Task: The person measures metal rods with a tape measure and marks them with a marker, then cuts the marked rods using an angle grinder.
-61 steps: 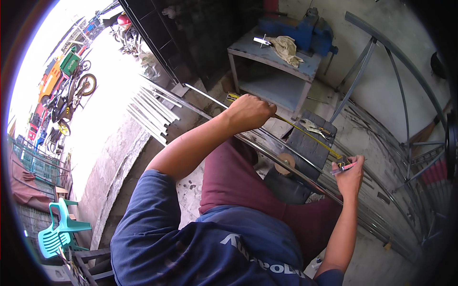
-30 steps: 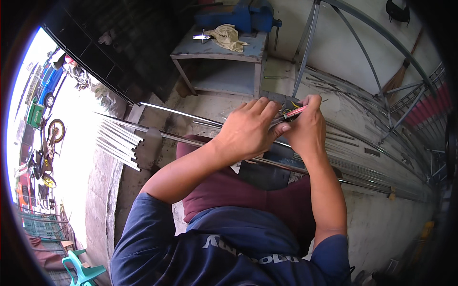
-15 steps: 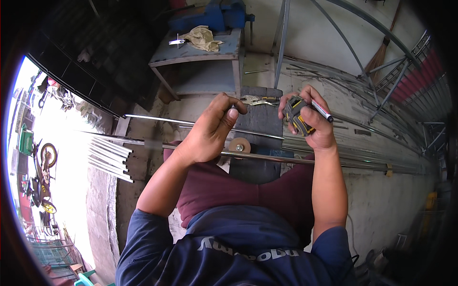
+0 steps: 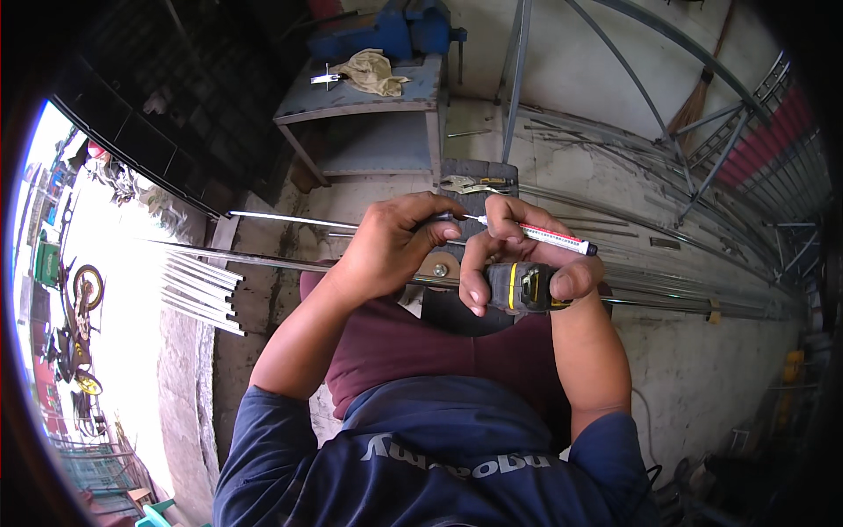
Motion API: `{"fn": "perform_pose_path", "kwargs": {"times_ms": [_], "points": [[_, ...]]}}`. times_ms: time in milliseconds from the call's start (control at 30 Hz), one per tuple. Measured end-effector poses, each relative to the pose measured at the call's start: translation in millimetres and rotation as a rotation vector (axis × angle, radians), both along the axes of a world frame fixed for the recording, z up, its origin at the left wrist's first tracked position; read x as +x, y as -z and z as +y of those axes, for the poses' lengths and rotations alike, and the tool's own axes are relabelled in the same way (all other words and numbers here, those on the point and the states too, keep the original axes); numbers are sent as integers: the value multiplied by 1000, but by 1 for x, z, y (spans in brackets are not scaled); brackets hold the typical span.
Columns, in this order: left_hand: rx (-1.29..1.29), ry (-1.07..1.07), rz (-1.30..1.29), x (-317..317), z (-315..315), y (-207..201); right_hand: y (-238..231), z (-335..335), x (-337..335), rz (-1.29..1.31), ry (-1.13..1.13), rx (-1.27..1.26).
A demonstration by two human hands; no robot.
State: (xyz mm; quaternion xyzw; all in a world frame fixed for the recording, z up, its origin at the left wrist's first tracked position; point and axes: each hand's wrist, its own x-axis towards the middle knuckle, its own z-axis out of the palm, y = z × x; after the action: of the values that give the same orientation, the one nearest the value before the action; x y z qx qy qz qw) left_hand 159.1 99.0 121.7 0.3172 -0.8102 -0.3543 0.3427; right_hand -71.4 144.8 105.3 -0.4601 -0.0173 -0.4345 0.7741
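Note:
My left hand [image 4: 378, 241] pinches a small dark marker cap [image 4: 450, 216] between thumb and fingertips. Its mouth is close to the bared tip of a marker [image 4: 558, 237] with a white and red barrel and a dark end. Fingers of my right hand [image 4: 566, 256] hold that marker. The same hand also grips a grey and yellow tape measure [image 4: 507, 286], with the thumb at its right side. Below both hands, a long shiny metal tube [image 4: 303, 263] runs crosswise over my lap, partly hidden by them.
A round brown disc with a bolt [image 4: 440, 268] lies behind the tube. Locking pliers [image 4: 470, 184] rest on a dark block ahead. Further off stands a metal table [image 4: 369, 110] with a cloth [image 4: 373, 72] and a blue vise [image 4: 382, 33]. Several tubes [image 4: 206, 294] extend at the left.
My right hand has moved left and down toward my left hand, turning the marker so its tip faces the cap. The tape measure has turned with it.

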Motion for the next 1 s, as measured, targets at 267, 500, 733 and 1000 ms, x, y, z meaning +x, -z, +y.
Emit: {"fn": "perform_pose_path", "kwargs": {"times_ms": [267, 500, 733, 1000], "points": [[-50, 72, 3, -1, 0, -2, 4, -4, 10, -29, -40, -16], [-4, 234, -25, 4, -4, -6, 11, -2, 4, -15, -93, 50], [38, 61, -104, 16, -6, -2, 16, 8, -25, 158, 359, 274], [3, 83, -356, 1, -5, 5, 37, 8, -14, 573, 603, 219]]}}
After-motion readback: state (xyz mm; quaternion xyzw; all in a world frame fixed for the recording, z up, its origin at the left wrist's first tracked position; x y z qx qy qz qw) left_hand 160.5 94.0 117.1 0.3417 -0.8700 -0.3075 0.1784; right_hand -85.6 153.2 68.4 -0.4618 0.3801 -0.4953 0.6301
